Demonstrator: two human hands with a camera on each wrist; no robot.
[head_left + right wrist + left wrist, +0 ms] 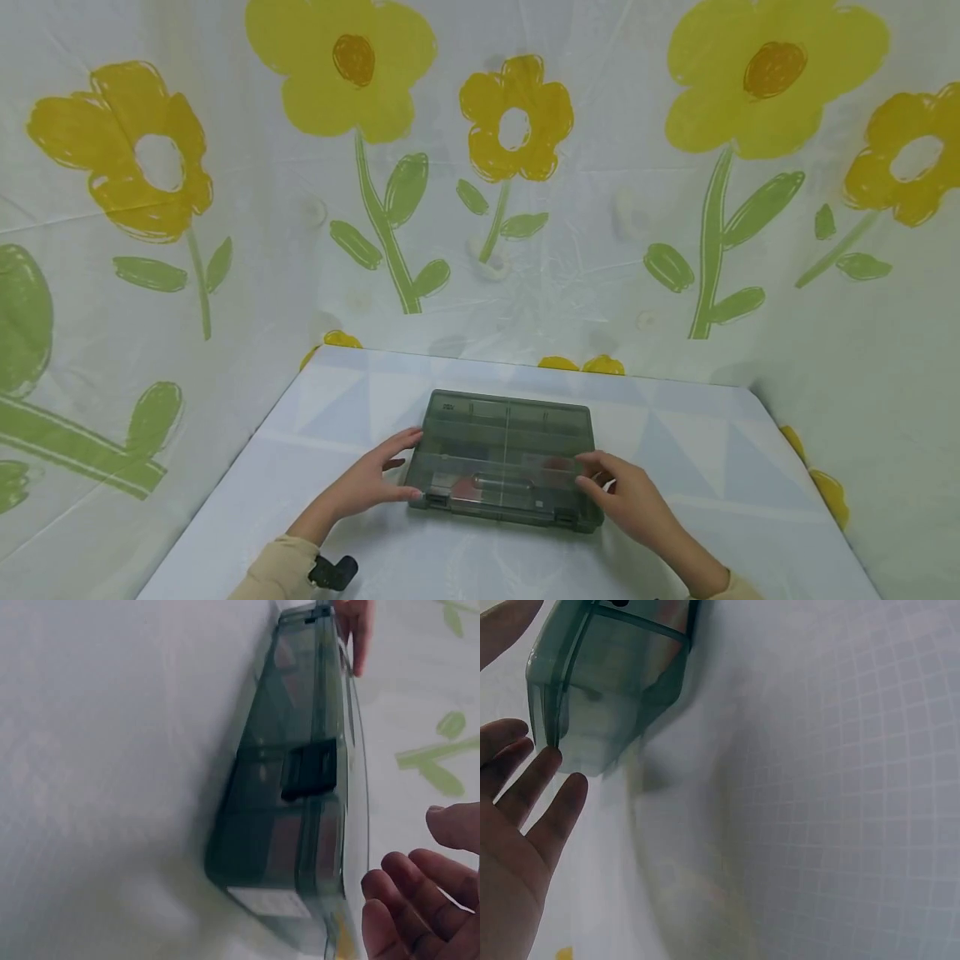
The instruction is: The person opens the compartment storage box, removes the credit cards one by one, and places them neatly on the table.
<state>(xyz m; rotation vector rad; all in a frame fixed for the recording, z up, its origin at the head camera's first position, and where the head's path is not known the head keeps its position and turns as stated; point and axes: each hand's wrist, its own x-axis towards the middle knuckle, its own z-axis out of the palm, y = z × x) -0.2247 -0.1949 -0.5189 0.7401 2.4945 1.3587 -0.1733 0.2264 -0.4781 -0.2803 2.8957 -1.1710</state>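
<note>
A translucent dark green compartment box (506,433) lies on the white table, its lid down, with a molded handle and two black latches at the front. Reddish and pale items show dimly through the plastic. My left hand (369,479) spreads at the box's left side, thumb near the front corner and fingers along the edge. In the left wrist view its fingertips (551,756) meet the box's end. At the right edge is my right hand (621,492), fingers loosely bent, nothing held. The right wrist view shows a dark latch (311,771) and a white label (268,901).
Pale blue triangles pattern the white tabletop (337,417). A white curtain (585,275) with yellow flowers and green leaves surrounds the table at the back and both sides. A black device (333,572) is strapped by the left sleeve.
</note>
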